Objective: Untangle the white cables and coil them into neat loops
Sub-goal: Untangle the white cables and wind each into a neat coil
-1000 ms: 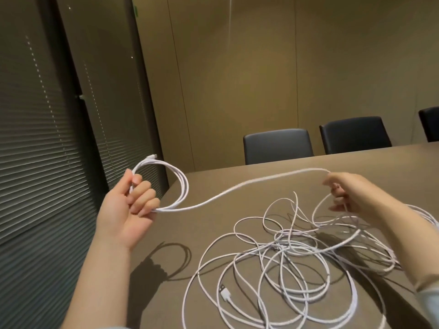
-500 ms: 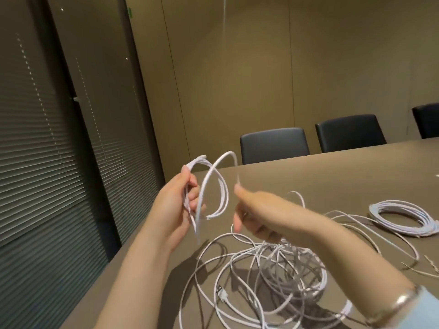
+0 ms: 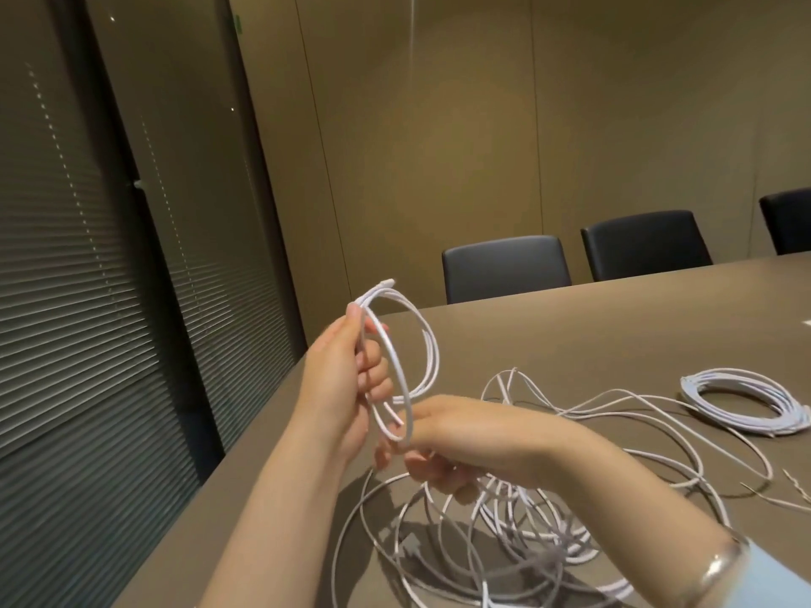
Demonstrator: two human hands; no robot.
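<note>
the table is a long brown top filling the right and lower part of the view. three dark chairs stand along its far edge, against a tan panelled wall. on my left, slatted blinds cover the dark glass.

loose cable: a white tangle lies on the table just under my right forearm, many overlapping curves, with long strands running out to the right. i cannot tell how many separate cables are in it.

finished coil: a flat, tidy white ring lies on the table near the right edge, apart from the tangle.

my left hand is raised above the near table edge, thumb up, fingers curled round one side of a small coil of a few white loops held upright. a plug end pokes out at the top of the coil, above my thumb.

my right hand sits just below and to the right of it, fingers curled under and pinching the cable where the lowest loop comes round. the hands are nearly touching.

on my right wrist, a thin bracelet and the edge of a pale blue sleeve.
</note>
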